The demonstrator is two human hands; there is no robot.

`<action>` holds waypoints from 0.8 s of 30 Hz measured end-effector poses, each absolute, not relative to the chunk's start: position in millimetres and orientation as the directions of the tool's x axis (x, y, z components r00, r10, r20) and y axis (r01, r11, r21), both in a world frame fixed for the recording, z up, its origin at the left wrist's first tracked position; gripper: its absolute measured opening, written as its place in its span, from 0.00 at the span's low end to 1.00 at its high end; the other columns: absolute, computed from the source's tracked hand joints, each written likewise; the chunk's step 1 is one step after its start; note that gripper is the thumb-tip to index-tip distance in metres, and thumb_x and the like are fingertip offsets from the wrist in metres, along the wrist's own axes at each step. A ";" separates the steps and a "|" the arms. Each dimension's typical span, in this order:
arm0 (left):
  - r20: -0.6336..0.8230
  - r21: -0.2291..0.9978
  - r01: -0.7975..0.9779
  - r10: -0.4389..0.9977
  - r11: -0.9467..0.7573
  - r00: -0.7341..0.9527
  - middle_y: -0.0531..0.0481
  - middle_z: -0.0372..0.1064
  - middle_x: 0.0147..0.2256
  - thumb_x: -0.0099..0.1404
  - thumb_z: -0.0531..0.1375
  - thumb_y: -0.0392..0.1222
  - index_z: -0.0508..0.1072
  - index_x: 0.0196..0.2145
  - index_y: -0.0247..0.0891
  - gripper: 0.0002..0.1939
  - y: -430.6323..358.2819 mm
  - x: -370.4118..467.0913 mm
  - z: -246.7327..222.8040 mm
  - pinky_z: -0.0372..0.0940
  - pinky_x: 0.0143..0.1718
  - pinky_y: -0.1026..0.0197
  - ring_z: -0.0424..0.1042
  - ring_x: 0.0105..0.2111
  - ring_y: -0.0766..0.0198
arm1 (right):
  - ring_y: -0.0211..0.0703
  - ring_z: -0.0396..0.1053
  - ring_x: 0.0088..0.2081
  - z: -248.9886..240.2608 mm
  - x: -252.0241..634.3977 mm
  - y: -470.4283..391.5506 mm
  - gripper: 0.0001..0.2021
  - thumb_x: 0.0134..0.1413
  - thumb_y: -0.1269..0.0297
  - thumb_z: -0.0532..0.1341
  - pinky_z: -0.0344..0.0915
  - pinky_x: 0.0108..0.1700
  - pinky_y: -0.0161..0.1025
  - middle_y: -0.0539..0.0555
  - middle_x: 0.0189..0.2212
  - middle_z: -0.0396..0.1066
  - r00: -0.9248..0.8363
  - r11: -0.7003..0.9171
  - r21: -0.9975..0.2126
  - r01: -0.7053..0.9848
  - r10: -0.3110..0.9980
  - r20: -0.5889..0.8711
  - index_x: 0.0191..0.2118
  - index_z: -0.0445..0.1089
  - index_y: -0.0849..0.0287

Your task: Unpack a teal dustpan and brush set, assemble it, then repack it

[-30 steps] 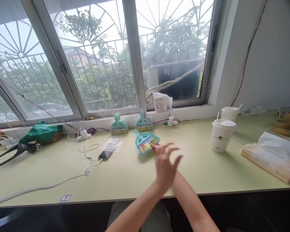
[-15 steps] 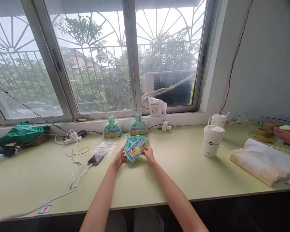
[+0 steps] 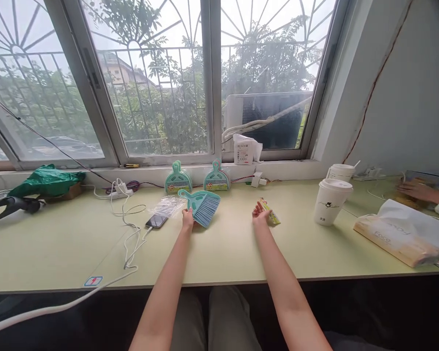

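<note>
My left hand (image 3: pixel 188 218) grips a small green dustpan and brush set (image 3: pixel 201 205) by its left side, just above the table. Its striped blue-grey bristles fan out to the right, bare of any label. Over to the right, my right hand (image 3: pixel 260 213) is closed on a colourful printed card (image 3: pixel 272 215), partly hidden behind the fingers. Two stacks of similar dustpan sets, the left stack (image 3: pixel 178 178) and the right stack (image 3: pixel 216 176), stand against the sill wall with printed labels on them.
A charging phone (image 3: pixel 156 221) and clear plastic wrap (image 3: pixel 169 205) lie left of the dustpan. White cables (image 3: pixel 129 234) cross the left side. Paper cups (image 3: pixel 329 202) and a tissue pack (image 3: pixel 398 234) stand right. Another person's hand (image 3: pixel 417 190) shows at far right.
The printed card has come off the dustpan set, and my right hand has carried it to the right. My left hand keeps hold of the dustpan set. The view has tilted down.
</note>
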State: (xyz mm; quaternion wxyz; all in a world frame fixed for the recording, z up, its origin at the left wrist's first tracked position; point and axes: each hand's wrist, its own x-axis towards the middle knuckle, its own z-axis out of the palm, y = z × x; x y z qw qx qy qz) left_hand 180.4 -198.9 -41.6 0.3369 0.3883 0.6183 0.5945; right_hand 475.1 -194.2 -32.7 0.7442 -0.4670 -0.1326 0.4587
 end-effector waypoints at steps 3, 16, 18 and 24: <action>0.075 0.990 0.141 0.855 -0.002 -0.513 0.46 0.69 0.34 0.70 0.49 0.47 0.60 0.39 0.41 0.08 -208.5 187.4 -38.2 0.63 0.37 0.59 0.71 0.37 0.58 | 0.35 0.67 0.21 -31.4 473.6 -197.3 0.23 0.65 0.52 0.41 0.62 0.24 0.31 0.58 0.33 0.76 0.558 0.152 -0.837 -0.525 0.804 -0.204 0.48 0.66 0.61; 0.650 0.484 0.735 0.758 -0.476 0.063 0.44 0.72 0.34 0.69 0.47 0.51 0.66 0.48 0.40 0.18 -260.0 228.6 -24.2 0.59 0.33 0.60 0.72 0.32 0.57 | 0.46 0.65 0.43 -21.4 364.5 -236.8 0.13 0.64 0.60 0.48 0.61 0.46 0.38 0.56 0.41 0.69 0.098 0.470 -0.709 0.525 0.795 0.599 0.39 0.69 0.55; 0.628 0.524 0.719 0.777 -0.456 0.035 0.46 0.71 0.30 0.71 0.45 0.52 0.68 0.48 0.40 0.19 -259.7 230.7 -21.0 0.59 0.32 0.62 0.71 0.30 0.59 | 0.46 0.64 0.41 -20.9 369.3 -235.2 0.14 0.64 0.59 0.47 0.60 0.44 0.38 0.56 0.38 0.68 0.126 0.467 -0.681 0.564 0.767 0.629 0.35 0.67 0.55; 0.498 0.617 0.735 0.862 -0.281 -0.089 0.46 0.72 0.29 0.72 0.44 0.49 0.72 0.46 0.41 0.20 -242.9 222.2 -15.5 0.58 0.32 0.62 0.72 0.32 0.58 | 0.43 0.62 0.35 -12.5 382.6 -233.2 0.16 0.65 0.61 0.45 0.57 0.39 0.36 0.54 0.31 0.65 0.189 0.432 -0.642 0.633 0.719 0.669 0.27 0.62 0.56</action>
